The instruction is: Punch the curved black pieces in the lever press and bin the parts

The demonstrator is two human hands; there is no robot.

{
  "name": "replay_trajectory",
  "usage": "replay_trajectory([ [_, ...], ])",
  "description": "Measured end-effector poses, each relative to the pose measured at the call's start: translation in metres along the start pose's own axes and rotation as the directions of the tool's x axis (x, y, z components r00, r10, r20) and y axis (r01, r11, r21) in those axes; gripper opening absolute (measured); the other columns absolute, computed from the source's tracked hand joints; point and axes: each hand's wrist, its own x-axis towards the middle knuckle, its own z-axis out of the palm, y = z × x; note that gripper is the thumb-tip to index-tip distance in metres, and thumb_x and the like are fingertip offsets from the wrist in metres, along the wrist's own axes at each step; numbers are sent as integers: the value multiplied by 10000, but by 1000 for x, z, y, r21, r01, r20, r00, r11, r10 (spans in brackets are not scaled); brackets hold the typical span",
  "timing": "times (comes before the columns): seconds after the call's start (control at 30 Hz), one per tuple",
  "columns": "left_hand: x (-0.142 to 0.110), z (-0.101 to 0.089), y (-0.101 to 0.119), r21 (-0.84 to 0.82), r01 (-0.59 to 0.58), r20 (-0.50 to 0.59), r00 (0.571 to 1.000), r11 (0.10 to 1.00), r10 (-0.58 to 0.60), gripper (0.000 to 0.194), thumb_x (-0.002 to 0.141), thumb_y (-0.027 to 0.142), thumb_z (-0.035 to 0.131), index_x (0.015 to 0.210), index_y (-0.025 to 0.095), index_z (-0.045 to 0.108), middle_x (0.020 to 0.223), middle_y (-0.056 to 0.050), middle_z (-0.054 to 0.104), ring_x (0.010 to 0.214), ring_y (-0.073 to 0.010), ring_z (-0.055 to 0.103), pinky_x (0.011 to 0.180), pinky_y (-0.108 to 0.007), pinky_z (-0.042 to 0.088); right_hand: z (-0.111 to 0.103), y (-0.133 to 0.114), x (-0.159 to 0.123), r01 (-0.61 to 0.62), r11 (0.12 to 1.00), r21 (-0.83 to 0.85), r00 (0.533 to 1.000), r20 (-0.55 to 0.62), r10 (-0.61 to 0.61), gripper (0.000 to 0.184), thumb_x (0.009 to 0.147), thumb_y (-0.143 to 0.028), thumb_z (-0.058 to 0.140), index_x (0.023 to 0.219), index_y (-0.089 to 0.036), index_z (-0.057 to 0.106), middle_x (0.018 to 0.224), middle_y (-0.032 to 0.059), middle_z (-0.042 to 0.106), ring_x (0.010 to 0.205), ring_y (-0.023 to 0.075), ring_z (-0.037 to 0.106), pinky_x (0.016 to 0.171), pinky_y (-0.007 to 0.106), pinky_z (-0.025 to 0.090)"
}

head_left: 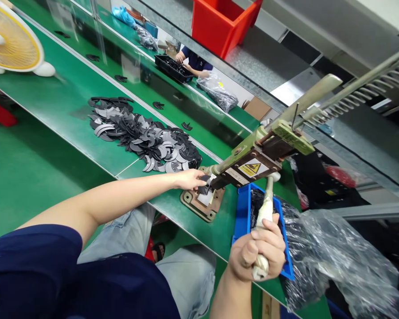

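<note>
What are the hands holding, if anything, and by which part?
Right hand: the wrapped lever handle, near its free end. Left hand: fingertips on the edge of a dark piece at the press base; whether pinched, I cannot tell.

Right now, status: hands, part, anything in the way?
Left hand pinching dark part at press base. Right hand wrapped around press lever. Blue bin close by lever; parts pile beyond left forearm.
</note>
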Motion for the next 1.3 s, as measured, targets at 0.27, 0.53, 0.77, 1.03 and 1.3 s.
replay_trajectory([
  [0.27, 7, -21, 3, 2, 83, 49, 995, 997, -83, 208, 956, 295, 715, 1061, 181, 576, 659, 21, 670, 550, -153, 710, 530, -207, 548, 1, 0, -1, -11, 1000, -11, 1000, -23, 10, 306, 803, -338, 725, 664, -243, 470, 645, -38, 501, 765, 227, 610, 1074, 771, 499],
  [0.53, 21, -13, 3, 145, -16, -41, 999, 989, 23, 229, 829, 223, 813, 1035, 182, 723, 733, 39, 693, 487, -108, 659, 460, -179, 461, -1, -4, 0, -36, 999, -26, 999, 11, 36, 324, 809, -378, 734, 666, -244, 477, 666, -28, 517, 830, 250, 635, 1090, 798, 469],
  [0.77, 33, -16, -1, 186, 23, -4, 1000, 982, -23, 143, 823, 251, 818, 835, 182, 693, 677, 35, 692, 482, -102, 625, 496, -186, 471, 3, -1, -1, -21, 1000, -18, 999, -28, 21, 341, 797, -363, 731, 655, -237, 447, 638, -42, 494, 758, 217, 600, 1083, 793, 477],
  [1.03, 44, -14, 8, 231, 199, 9, 978, 952, -207, 265, 800, 233, 839, 745, 185, 584, 539, 55, 570, 466, -125, 609, 504, -204, 513, 6, 0, 0, -14, 1000, -20, 998, -63, 13, 367, 809, -364, 716, 643, -232, 416, 635, -40, 476, 708, 187, 557, 1071, 739, 505],
  [1.3, 46, -12, 20, 232, 344, 38, 931, 910, -362, 243, 816, 222, 832, 821, 172, 594, 556, 62, 561, 460, -104, 598, 543, -193, 535, 9, -9, 7, -9, 997, -79, 1000, -27, 7, 345, 896, -406, 676, 698, -251, 440, 658, -32, 467, 729, 198, 564, 1008, 694, 542],
])
